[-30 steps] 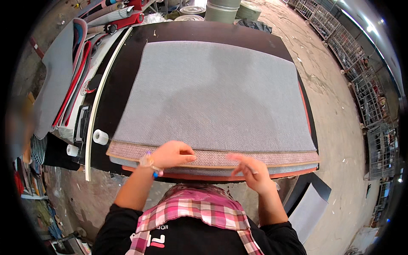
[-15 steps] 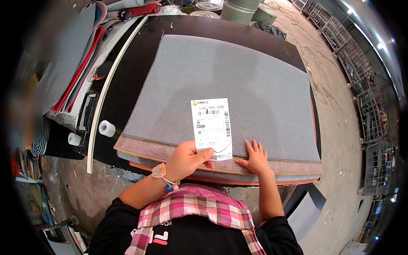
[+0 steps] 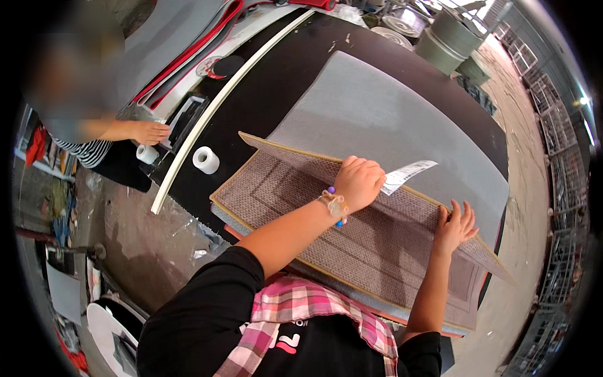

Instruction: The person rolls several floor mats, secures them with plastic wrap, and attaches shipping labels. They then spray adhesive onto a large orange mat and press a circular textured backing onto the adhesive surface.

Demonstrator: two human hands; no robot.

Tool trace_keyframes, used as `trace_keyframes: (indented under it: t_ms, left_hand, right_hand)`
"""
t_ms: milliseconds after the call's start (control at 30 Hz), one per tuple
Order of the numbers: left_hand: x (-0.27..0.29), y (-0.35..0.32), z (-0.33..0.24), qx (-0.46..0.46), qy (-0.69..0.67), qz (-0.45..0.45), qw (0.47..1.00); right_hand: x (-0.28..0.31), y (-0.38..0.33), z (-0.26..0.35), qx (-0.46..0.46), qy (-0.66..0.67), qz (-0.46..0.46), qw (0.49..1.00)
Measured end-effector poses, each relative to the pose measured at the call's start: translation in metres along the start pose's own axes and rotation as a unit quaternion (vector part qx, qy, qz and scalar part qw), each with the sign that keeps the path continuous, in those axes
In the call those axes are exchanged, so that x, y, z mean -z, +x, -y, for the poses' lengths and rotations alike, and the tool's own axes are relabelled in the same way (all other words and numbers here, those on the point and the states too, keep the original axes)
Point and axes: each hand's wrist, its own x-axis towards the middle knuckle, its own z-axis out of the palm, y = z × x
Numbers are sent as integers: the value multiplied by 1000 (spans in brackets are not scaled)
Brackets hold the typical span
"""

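Note:
A brown patterned floor mat (image 3: 370, 232) with yellowish edging lies on a stack, its far edge raised and folded toward me. My left hand (image 3: 359, 183), with a beaded bracelet at the wrist, is closed on that edge and also pinches a white shipping label (image 3: 408, 175). The label sticks out to the right, slightly curled. Farther right along the same edge, my right hand (image 3: 456, 227) has its thumb on the near side and its partly spread fingers beyond the edge. Behind the fold, the grey backing of another mat (image 3: 389, 113) faces up.
The stack rests on a black table (image 3: 295, 56) with a pale strip (image 3: 232, 88) along its left. Beside the strip stands a white tape roll (image 3: 206, 160). At the left, another person's hand (image 3: 151, 132) reaches toward a black tray (image 3: 188, 122). Metal drums (image 3: 446, 41) stand beyond the table.
The mat's edge has been lifted and folded up by my hands, showing its patterned face. The label moved up and right with my left hand. Another person's arm has appeared at the left; the view turned.

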Motion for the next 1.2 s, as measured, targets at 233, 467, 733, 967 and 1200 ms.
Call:
trace_keyframes:
  t_ms: [233, 467, 733, 967, 1200]
  left_hand:
    - [-59, -34, 62, 80, -11, 102, 991]
    - [-71, -40, 77, 119, -32, 137, 983]
    - [-35, -22, 55, 235, -216, 141, 937]
    - [35, -55, -21, 342, -415, 147, 830]
    - [80, -97, -80, 339, -474, 131, 802]
  right_hand:
    - [-83, -28, -1, 62, 100, 293, 949]
    - [-95, -31, 4, 68, 136, 336, 930]
    - [-37, -14, -5, 98, 145, 356, 918]
    - [63, -71, -24, 207, 181, 474, 837]
    - [96, -113, -28, 234, 221, 303, 897]
